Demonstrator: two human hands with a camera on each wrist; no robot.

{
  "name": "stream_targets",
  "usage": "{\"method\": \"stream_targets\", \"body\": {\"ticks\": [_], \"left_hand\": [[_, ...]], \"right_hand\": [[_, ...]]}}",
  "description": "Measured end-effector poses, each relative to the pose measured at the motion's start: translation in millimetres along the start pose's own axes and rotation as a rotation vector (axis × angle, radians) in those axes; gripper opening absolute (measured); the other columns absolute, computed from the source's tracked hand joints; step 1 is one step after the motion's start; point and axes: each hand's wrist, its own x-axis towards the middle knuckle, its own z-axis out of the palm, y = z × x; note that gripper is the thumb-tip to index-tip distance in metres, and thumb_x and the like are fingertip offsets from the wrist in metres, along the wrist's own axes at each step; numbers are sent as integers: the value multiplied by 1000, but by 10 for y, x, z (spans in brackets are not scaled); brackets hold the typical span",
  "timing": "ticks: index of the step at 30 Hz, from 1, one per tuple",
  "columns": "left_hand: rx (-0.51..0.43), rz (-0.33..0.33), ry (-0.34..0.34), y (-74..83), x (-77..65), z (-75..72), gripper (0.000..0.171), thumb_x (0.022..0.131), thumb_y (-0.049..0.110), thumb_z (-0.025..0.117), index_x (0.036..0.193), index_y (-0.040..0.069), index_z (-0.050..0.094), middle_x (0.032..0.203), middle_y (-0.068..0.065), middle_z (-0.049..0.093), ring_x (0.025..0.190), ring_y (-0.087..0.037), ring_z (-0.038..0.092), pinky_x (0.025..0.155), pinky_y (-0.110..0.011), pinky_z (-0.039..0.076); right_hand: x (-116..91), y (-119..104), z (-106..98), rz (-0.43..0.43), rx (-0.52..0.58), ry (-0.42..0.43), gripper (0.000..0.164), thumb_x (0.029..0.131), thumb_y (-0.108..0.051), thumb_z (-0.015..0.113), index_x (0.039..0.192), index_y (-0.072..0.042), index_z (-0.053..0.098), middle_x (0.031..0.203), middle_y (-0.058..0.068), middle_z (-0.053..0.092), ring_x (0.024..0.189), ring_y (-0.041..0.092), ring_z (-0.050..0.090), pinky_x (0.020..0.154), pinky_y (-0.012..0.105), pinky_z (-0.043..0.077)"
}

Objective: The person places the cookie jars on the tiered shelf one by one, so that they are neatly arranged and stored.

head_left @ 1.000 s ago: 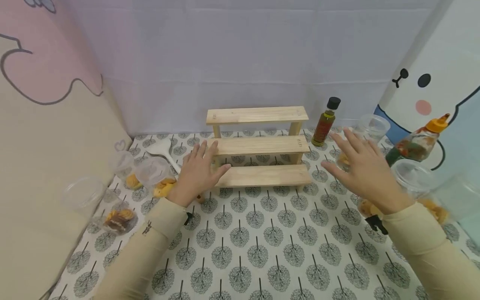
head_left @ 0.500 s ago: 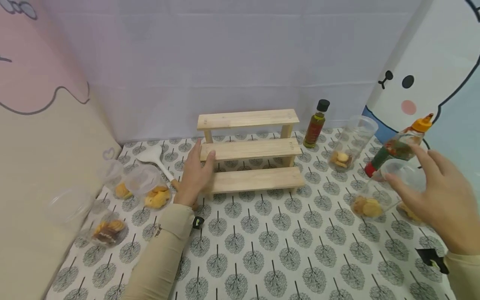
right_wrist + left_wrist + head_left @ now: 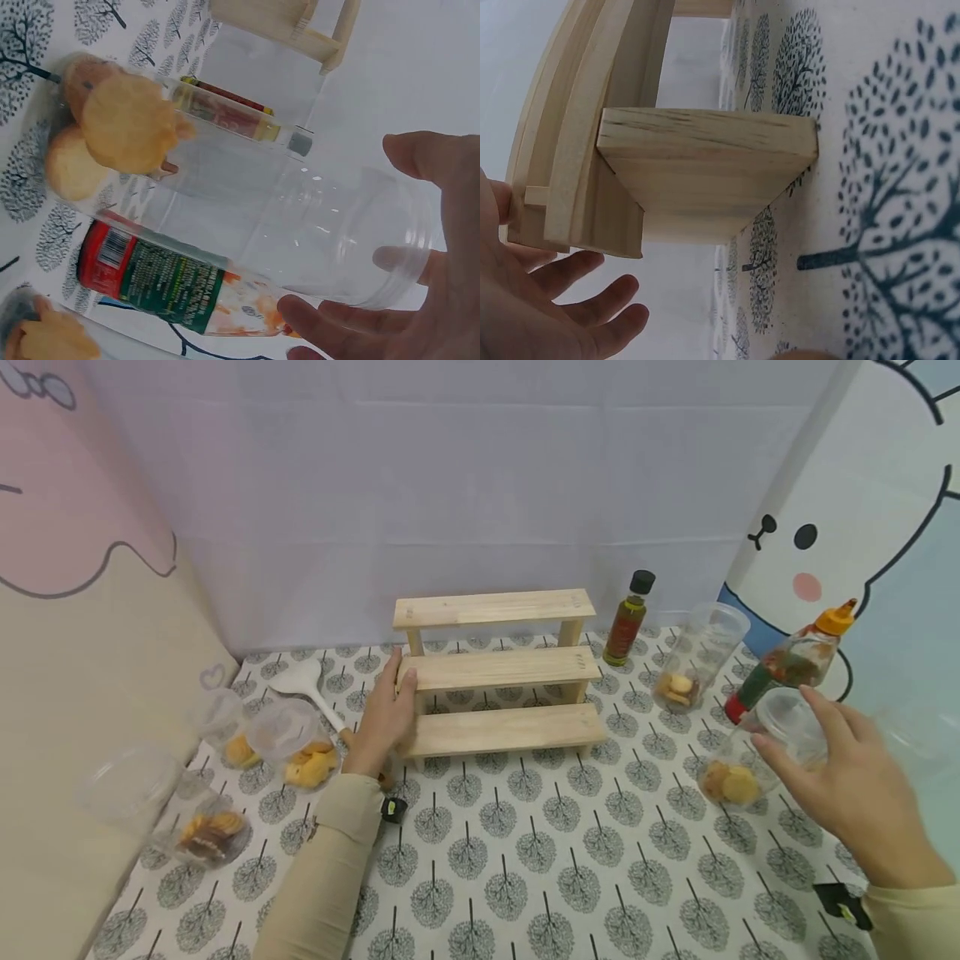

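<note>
My right hand (image 3: 855, 768) is standing wide around the rim end of a clear, smooth plastic jar (image 3: 247, 195), thumb hanging apart from it; whether any finger is touching, I cannot tell. The jar is waiting just ahead, its long axis running from my palm down to round golden biscuits (image 3: 124, 124), far nearer this hand than the other. Beyond my fingers a red-and-green sauce bottle (image 3: 176, 289) is showing. My left hand (image 3: 386, 714), fingers loose, is lying at the near end of a pale, grainy wooden rack (image 3: 498, 668).
</note>
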Motion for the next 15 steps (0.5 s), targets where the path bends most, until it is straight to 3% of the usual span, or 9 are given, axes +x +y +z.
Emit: {"method": "stream_targets", "body": {"ticks": [9,15], "left_hand": [[-21,-10,1,-27,-16,43,59,103,62,17,158,45,6,166,0,17,150,-36,22,119,-63,19],[-26,3,14,-22,-3,42,59,104,60,18,159,42,7,165,-1,19,149,-36,25,119,-62,20]], "right_hand": [[-15,49,99,52,40,10,93,91,-54,64,158,-5,22,141,46,32,111,64,39,77,78,36],[-13,40,128,58,31,49,92,89,-54,66,157,-7,27,131,46,40,93,55,48,64,69,41]]}}
